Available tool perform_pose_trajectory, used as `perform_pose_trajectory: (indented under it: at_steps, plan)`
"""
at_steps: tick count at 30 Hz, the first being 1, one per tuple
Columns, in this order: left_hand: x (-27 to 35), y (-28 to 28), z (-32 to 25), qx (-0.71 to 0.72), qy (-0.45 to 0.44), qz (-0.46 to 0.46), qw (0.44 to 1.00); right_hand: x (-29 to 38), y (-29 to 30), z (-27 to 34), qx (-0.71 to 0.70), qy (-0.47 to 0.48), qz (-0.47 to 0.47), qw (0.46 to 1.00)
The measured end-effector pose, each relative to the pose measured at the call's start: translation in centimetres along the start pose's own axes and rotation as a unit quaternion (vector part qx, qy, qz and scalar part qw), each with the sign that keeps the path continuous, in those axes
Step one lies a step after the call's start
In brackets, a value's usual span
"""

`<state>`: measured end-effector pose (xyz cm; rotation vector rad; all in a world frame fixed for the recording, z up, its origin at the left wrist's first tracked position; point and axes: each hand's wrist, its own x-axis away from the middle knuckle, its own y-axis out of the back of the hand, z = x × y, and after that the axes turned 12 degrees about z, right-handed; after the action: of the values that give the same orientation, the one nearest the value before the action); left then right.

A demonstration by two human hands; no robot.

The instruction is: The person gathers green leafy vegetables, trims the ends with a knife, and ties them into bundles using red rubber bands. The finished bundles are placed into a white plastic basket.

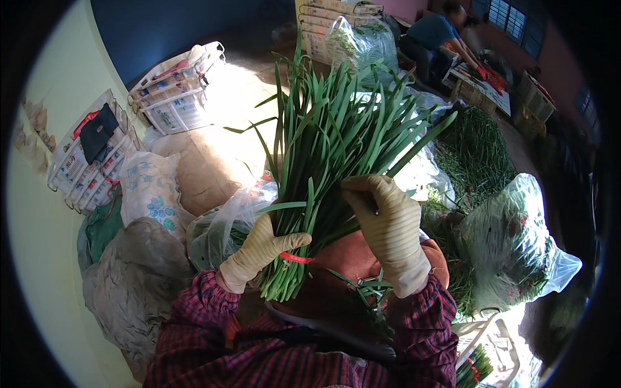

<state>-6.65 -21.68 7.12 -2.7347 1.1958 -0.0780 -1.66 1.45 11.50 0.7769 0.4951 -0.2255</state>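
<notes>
A big bunch of long, flat green leaves, apparently garlic chives [322, 140], stands before me with its leaf tips pointing away and its pale cut stems towards me. My left hand [267, 247], in a cream glove, is closed around the lower part. A red band [296, 258] circles the stems just below my left thumb. My right hand [385, 223], gloved too, is at the right side of the leaves, thumb and fingertips pinched together; whether a leaf is between them I cannot tell. Loose cut leaves [376, 291] lie on the reddish-brown cloth [349, 254] below.
A clear bag of greens [514, 242] and a heap of loose greens [475, 150] are at right. A plastic basket [499, 334] with banded greens stands lower right. Sacks [150, 189] and stacked white baskets [174, 92] are at left. A co-worker [432, 39] bends over a low table.
</notes>
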Motion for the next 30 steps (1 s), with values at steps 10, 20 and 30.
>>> perform_pose_trajectory:
  at_steps: [10, 20, 30]
  plan:
    - [-0.9, 1.9, -1.1, -0.006, 0.031, 0.044, 0.999, 6.8, 7.2, -0.7, -0.519, -0.140, 0.083, 0.839]
    - [-0.9, -0.6, -1.5, -0.121, 0.060, 0.065, 0.989, 0.9, 1.4, 1.4, -0.371, -0.157, 0.139, 0.905]
    - [-1.8, 0.7, -0.5, -0.106, 0.106, 0.093, 0.984, 4.4, 1.7, -1.7, -0.220, -0.097, -0.012, 0.970]
